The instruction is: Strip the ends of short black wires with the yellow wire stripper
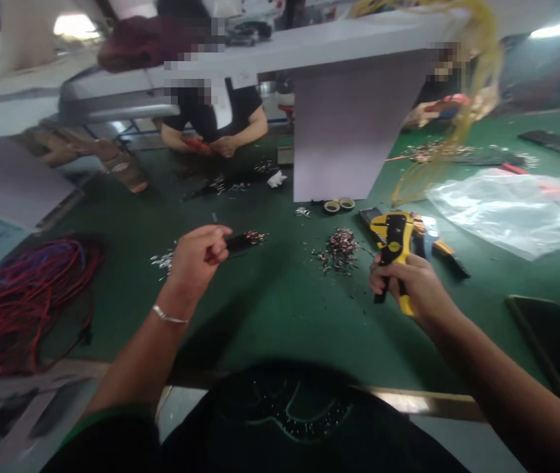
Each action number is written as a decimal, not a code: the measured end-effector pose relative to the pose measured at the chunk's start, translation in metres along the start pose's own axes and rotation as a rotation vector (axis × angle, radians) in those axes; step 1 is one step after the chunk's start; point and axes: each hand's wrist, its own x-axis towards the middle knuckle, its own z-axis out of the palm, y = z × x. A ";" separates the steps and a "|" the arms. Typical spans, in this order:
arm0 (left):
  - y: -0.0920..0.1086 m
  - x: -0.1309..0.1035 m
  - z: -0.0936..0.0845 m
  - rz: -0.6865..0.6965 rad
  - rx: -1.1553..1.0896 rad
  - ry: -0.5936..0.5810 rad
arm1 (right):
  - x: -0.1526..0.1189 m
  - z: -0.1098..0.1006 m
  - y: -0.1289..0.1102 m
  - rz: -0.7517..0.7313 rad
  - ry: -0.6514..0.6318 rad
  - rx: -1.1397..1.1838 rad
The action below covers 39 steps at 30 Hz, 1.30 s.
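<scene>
My right hand [415,286] is wrapped round the handles of a yellow and black wire stripper [396,231], its head pointing away from me. My left hand [201,253] hovers over the table with its fingers curled together; what they hold, if anything, I cannot make out. Beside it on the table lies a bundle of short black wires [240,243] with bare copper ends. Silvery wire ends [162,261] show by my left wrist. Between my hands is a heap of small copper-coloured and dark offcuts [341,251].
Red and blue cables [38,295] lie coiled at the left. A dark phone [555,341] is at the right, below a clear plastic bag [516,210]. Tape rolls [331,207] sit beneath a hanging white panel [339,131]. Across the table a person [215,125] works.
</scene>
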 end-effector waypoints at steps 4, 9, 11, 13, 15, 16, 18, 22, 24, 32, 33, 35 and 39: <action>0.003 -0.001 0.014 0.026 -0.002 -0.144 | -0.006 0.015 0.008 -0.062 -0.218 -0.476; -0.004 -0.006 0.030 0.050 0.012 -0.202 | -0.028 0.056 0.024 -0.226 -0.407 -1.025; -0.006 -0.010 0.030 0.075 0.028 -0.199 | -0.033 0.062 0.027 -0.266 -0.466 -1.115; -0.008 -0.014 0.031 0.103 0.049 -0.193 | -0.035 0.067 0.029 -0.318 -0.502 -1.188; -0.009 -0.018 0.032 0.130 0.069 -0.185 | -0.036 0.071 0.030 -0.360 -0.519 -1.258; -0.009 -0.021 0.034 0.141 0.078 -0.182 | -0.036 0.074 0.031 -0.376 -0.517 -1.294; -0.010 -0.024 0.036 0.163 0.092 -0.176 | -0.035 0.079 0.032 -0.395 -0.511 -1.357; -0.011 -0.030 0.039 0.219 0.109 -0.183 | -0.034 0.083 0.036 -0.401 -0.513 -1.430; -0.013 -0.033 0.039 0.252 0.109 -0.211 | -0.033 0.082 0.035 -0.398 -0.521 -1.452; -0.015 -0.041 0.041 0.300 0.123 -0.268 | -0.033 0.072 0.018 -0.389 -0.598 -1.400; -0.015 -0.043 0.041 0.309 0.126 -0.280 | -0.032 0.071 0.017 -0.389 -0.587 -1.373; -0.016 -0.046 0.042 0.326 0.133 -0.313 | -0.027 0.068 0.014 -0.400 -0.514 -1.271; -0.017 -0.053 0.043 0.330 0.183 -0.364 | -0.015 0.065 0.008 -0.255 -0.409 -0.697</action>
